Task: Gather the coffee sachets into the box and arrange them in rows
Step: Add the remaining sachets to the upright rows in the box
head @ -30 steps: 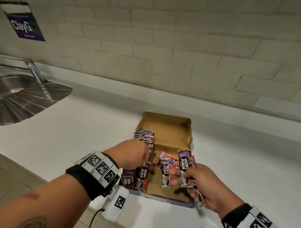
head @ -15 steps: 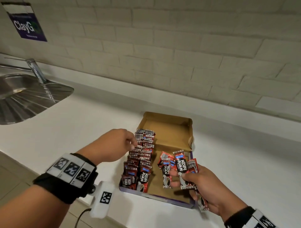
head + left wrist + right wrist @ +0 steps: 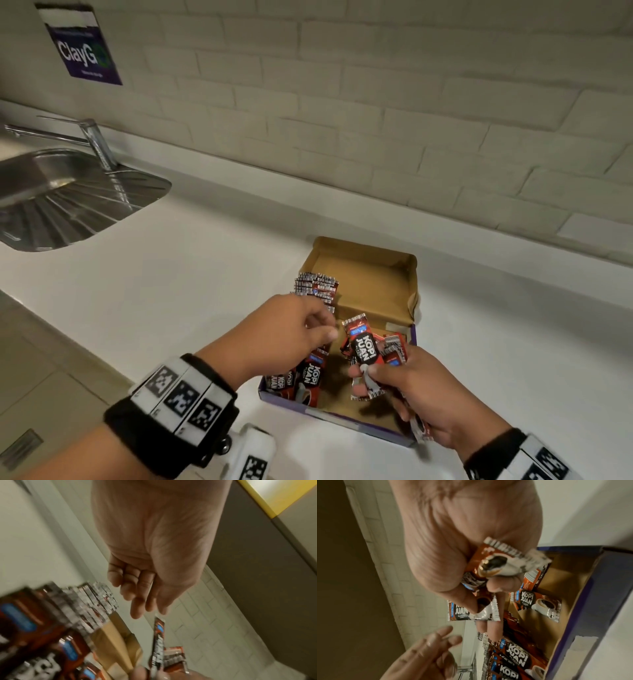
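On the white counter [image 3: 171, 291] before you sits the open cardboard box [image 3: 370, 274], its lid flap raised toward the tiled wall. Progress, as a judgement: roughly midway. One row of coffee sachets [image 3: 317, 286] already stands packed on edge along the box's left side, running from near the front wall back toward the lid hinge. The right half shows bare brown floor, with a few loose sachets [image 3: 537, 605] lying flat and unordered there. What remains for you is to feed the handful you hold into a second row and to straighten the loose ones.

Your right hand [image 3: 421, 394] hovers over the box's front right corner, its fingers and thumb curled round a fanned bunch of sachets [image 3: 364, 349], one raised upright above the others. Your left hand [image 3: 284, 332] is over the standing row with fingers loosely curled; it appears to hold nothing, though motion blur in the wrist view leaves this uncertain. It lies just beside the raised sachet without touching it.

A steel sink [image 3: 51, 198] with its tap is well apart to the left.
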